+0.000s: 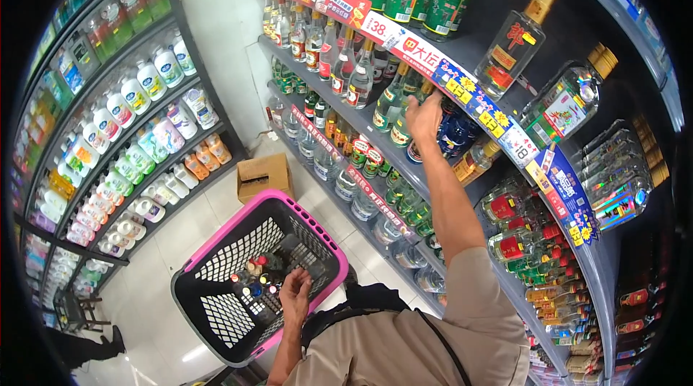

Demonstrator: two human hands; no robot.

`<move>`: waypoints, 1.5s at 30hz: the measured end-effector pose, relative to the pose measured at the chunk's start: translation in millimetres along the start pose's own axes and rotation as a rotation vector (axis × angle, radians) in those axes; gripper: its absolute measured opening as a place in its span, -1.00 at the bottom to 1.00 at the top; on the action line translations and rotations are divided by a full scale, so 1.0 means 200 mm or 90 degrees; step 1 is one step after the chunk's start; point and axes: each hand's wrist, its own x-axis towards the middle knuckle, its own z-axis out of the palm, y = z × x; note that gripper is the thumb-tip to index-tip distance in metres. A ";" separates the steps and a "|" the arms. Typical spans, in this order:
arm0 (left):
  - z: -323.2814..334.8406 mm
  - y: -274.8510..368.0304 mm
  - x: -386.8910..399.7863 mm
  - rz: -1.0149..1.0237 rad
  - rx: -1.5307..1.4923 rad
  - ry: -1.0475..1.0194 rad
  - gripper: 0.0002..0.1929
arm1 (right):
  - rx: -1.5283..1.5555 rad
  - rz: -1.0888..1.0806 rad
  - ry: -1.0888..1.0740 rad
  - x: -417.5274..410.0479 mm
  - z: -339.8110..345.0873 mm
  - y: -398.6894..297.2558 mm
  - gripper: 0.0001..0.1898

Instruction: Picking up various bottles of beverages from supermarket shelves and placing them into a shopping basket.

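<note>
My right hand (425,121) reaches in under the price strip (417,53) of a shelf, among glass liquor bottles. Its fingertips are partly hidden, so a grip on a bottle cannot be made out. Just left of it stands a clear bottle with a green and white label (384,110); dark blue bottles (457,134) stand to its right. Over the near side of a black shopping basket with a pink rim (338,256), my left hand (295,291) hangs with its fingers curled inward, and I see nothing held in it. Several capped bottles (257,283) are gathered in the basket.
A cardboard box with a hand hole (265,177) sits on the tiled floor beyond the basket. Shelves of plastic toiletry bottles (130,96) line the left. Large bottles (509,53) stand on the upper shelf near my right arm. A person's leg (89,348) shows at lower left beside a stool (81,310).
</note>
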 end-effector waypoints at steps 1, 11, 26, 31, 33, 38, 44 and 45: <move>0.00 0.00 0.00 0.000 -0.009 0.006 -0.67 | 0.002 -0.001 -0.006 0.03 0.02 0.01 -0.39; -0.07 -0.01 -0.06 -0.030 0.005 0.049 -0.68 | -0.004 0.076 -0.038 0.22 0.20 0.26 -0.66; -0.06 0.00 -0.06 -0.052 0.037 0.031 -0.66 | -0.085 0.105 -0.080 0.18 0.12 0.12 -0.52; -0.06 -0.02 -0.04 -0.053 0.040 0.028 -0.65 | -0.117 0.061 -0.055 0.15 0.07 0.07 -0.55; -0.05 -0.02 -0.03 -0.049 0.036 0.021 -0.66 | -0.103 0.005 -0.064 0.13 0.05 0.07 -0.56; -0.05 0.00 -0.02 -0.040 0.045 0.016 -0.66 | -0.085 -0.032 -0.052 0.05 0.03 0.03 -0.61; -0.08 0.01 0.02 -0.035 0.043 0.012 -0.67 | -0.055 -0.062 -0.054 -0.01 -0.05 -0.06 -0.62; -0.08 0.00 0.01 -0.038 0.037 0.010 -0.67 | -0.054 -0.051 -0.061 -0.02 -0.07 -0.07 -0.63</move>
